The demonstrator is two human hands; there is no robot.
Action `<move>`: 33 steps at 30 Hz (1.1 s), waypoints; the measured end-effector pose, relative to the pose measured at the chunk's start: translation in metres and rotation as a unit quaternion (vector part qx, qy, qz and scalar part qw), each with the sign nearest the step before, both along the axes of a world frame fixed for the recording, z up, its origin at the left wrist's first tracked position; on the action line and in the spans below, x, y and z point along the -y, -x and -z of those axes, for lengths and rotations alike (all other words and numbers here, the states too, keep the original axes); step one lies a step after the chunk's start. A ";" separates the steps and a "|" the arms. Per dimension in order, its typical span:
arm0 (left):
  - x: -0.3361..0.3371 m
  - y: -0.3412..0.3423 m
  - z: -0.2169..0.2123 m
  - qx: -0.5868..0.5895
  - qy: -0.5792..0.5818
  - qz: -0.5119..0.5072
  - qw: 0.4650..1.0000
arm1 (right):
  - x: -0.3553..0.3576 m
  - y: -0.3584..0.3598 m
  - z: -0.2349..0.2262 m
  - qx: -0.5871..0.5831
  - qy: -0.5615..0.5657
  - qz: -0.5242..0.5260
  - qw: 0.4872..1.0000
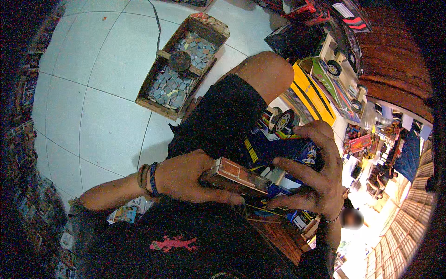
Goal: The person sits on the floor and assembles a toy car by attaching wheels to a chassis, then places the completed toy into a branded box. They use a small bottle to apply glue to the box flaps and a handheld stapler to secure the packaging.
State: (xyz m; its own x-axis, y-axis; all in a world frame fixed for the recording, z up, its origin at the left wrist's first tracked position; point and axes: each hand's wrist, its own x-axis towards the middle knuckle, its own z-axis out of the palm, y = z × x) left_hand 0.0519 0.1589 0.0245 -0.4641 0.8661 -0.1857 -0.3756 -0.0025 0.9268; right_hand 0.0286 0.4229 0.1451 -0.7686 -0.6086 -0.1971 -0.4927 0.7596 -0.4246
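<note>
My left hand is wrapped round a narrow, boxy piece with a reddish-brown top and a dark side; its exact kind I cannot tell. My right hand has its fingers spread, the thumb close to the far end of that piece. Under and between the hands lies a dark blue model vehicle with yellow lettering and a black wheel at its upper end. Much of its body is hidden by my hands and dark shorts. Whether the right fingertips touch it is unclear.
A two-part wooden tray holding many small grey chips stands on the white tiled floor, a dark round disc on its divider. Yellow and green model vehicles stand at right, beyond my bent knee. Another person sits in the bright background.
</note>
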 end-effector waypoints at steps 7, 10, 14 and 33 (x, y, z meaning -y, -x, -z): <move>0.003 0.002 -0.005 0.011 0.058 0.045 0.997 | -0.001 -0.001 0.000 -0.008 -0.024 0.000 1.000; 0.001 0.001 -0.008 0.022 0.025 0.008 0.999 | -0.002 -0.001 0.000 0.000 -0.027 -0.003 1.000; 0.002 0.001 -0.013 0.072 0.063 0.063 0.993 | -0.002 -0.003 0.001 0.004 -0.006 0.009 1.000; -0.019 -0.033 -0.016 0.047 0.058 -0.109 0.991 | -0.011 -0.009 0.001 -0.019 -0.029 -0.017 0.999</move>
